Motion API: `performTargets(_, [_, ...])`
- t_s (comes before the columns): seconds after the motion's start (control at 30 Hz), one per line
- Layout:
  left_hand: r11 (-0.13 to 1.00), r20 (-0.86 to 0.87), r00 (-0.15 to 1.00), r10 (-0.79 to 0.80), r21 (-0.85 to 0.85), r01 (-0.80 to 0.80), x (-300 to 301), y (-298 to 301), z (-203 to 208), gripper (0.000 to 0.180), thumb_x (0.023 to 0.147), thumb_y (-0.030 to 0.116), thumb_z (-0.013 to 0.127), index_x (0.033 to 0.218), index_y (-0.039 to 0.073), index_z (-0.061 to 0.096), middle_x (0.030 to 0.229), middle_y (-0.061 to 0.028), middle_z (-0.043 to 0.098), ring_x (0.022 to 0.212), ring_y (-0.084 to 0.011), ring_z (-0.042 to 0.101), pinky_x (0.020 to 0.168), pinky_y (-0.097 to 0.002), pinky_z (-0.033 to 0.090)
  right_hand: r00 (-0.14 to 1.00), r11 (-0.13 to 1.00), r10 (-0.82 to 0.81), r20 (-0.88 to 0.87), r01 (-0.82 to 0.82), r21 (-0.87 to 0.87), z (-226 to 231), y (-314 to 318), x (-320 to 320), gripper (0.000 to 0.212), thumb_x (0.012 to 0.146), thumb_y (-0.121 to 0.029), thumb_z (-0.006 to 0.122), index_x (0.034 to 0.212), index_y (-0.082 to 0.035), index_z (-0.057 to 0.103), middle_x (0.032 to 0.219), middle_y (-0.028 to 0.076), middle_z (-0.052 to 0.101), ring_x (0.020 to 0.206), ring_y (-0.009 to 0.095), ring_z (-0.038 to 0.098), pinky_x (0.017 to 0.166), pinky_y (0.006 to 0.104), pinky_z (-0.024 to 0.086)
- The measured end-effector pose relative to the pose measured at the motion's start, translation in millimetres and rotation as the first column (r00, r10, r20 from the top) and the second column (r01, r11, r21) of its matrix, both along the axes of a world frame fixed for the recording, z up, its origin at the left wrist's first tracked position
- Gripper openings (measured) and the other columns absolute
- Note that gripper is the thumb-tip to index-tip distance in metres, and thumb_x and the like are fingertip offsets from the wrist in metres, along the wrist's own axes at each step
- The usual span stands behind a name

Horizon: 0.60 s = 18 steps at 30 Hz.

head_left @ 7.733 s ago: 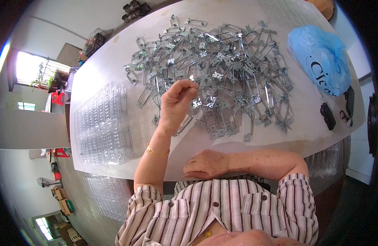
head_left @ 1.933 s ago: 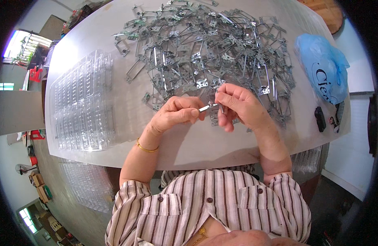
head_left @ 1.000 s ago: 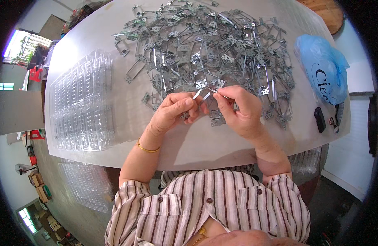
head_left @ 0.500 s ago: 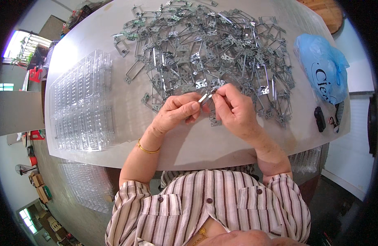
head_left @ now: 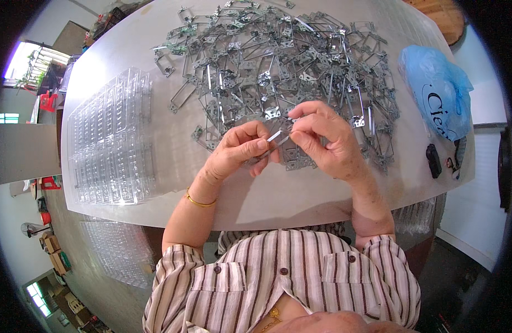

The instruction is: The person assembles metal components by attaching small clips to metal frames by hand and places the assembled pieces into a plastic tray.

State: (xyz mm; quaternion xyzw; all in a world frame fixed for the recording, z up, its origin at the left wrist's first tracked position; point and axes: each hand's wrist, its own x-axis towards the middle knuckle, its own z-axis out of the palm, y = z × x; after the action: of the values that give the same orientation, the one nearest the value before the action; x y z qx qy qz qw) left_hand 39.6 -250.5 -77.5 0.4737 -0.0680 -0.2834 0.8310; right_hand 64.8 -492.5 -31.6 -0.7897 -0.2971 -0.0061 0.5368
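Observation:
A small metal bracket with thin shiny rods point(head_left: 275, 136) is pinched between the thumb and fingers of my left hand point(head_left: 238, 151), over the near edge of a heap of similar metal brackets point(head_left: 278, 66). Around the far end of the held piece curl the thumb and index finger of my right hand point(head_left: 329, 141). The fingers partly cover that end, so its details are hidden. Several loose brackets lie on the table just beyond and beneath both hands.
Clear plastic trays with rows of pockets point(head_left: 111, 144) lie on the white table point(head_left: 239, 208) at the left. At the right are a blue plastic bag point(head_left: 436, 91) and a small black object point(head_left: 433, 161). More clear trays point(head_left: 117, 252) sit below the table's left edge.
My right hand has shifted slightly up and to the right, its thumb and index finger spreading wider apart. My left hand keeps its pinch on the bracket almost in place.

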Motion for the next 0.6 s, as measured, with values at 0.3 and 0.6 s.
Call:
performTargets(0.3, [0.96,0.015,1.0,-0.019,-0.279,0.023,6.3,2.7,-5.3,0.048,0.103,0.045,0.045,0.119,0.0,0.051,0.093,-0.0305,0.069,0.057,-0.0303,0.068,0.048,-0.0319,0.053,0.933,0.952,0.124,-0.339,-0.016,0.304,-13.6,6.9,-6.1,0.007,0.096,-0.007,0.066,0.102,-0.002,0.065,0.099,0.005,0.066,0.077,0.01,0.064,0.064,0.0253,0.053])
performTargets(0.6, [0.855,-0.045,0.999,-0.013,-0.519,-0.013,2.1,8.5,-1.9,0.069,0.088,-0.001,0.043,0.155,0.0,0.022,0.116,-0.0338,0.064,0.084,-0.0391,0.072,0.073,-0.0438,0.06,0.766,0.844,0.189,-0.615,0.194,0.501,-20.2,15.6,-10.4,0.016,0.102,-0.016,0.059,0.109,-0.003,0.065,0.097,0.005,0.067,0.085,0.013,0.068,0.074,0.0304,0.061])
